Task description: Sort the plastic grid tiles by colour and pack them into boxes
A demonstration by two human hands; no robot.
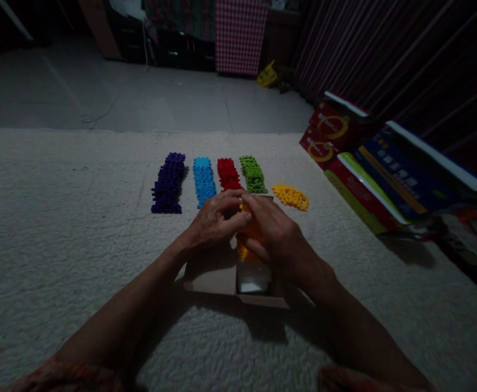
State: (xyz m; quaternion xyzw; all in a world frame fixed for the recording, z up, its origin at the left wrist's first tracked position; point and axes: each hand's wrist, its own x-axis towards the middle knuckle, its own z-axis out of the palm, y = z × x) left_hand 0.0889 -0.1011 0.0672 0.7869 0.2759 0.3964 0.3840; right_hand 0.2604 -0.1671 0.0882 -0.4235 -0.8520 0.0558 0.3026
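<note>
My right hand is closed around a stack of orange-yellow plastic interlocking pieces, held above an open cardboard box. From the other side, my left hand closes on the same stack, its thumb and fingertips meeting my right fingers. Much of the stack is hidden by the hands. Inside the box, clear plastic shows below the stack. Beyond the hands lie rows of similar pieces: dark purple, light blue, red and green. A loose yellow pile lies right of them.
A pale quilted mat lies under everything. Red boxes and a large blue box stand at the right, near a dark striped curtain. Farther off are tiled floor, a yellow object and a checked cloth.
</note>
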